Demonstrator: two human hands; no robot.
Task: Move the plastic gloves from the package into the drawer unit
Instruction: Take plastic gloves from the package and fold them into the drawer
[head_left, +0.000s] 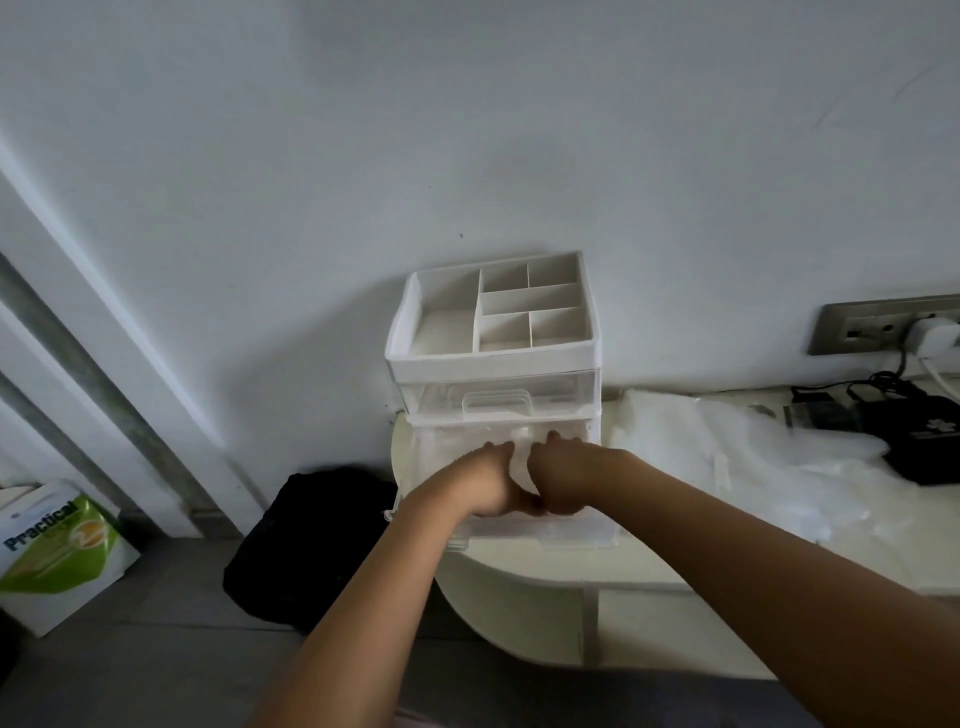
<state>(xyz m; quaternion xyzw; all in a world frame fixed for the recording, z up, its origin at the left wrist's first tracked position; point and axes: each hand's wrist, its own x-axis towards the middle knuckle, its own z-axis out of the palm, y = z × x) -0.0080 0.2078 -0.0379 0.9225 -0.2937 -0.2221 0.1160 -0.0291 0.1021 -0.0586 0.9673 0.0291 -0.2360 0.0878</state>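
I see the left hand (491, 486) and right hand (563, 480) close together, both gripping the white plastic gloves (521, 467) inside the open lower drawer (571, 538) of the drawer unit (493, 361), so I would press them flat below the rim, minding the upper handle (497, 402) just above, while the package (727, 457) lies to the right.

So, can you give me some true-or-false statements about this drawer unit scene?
1. The left hand and right hand hold plastic gloves inside the pulled-out lower drawer. True.
2. The upper drawer is pulled out too. False: it is shut.
3. The drawer unit stands on the floor. False: it stands on the cream table.
4. A white plug sits in the wall socket. True.
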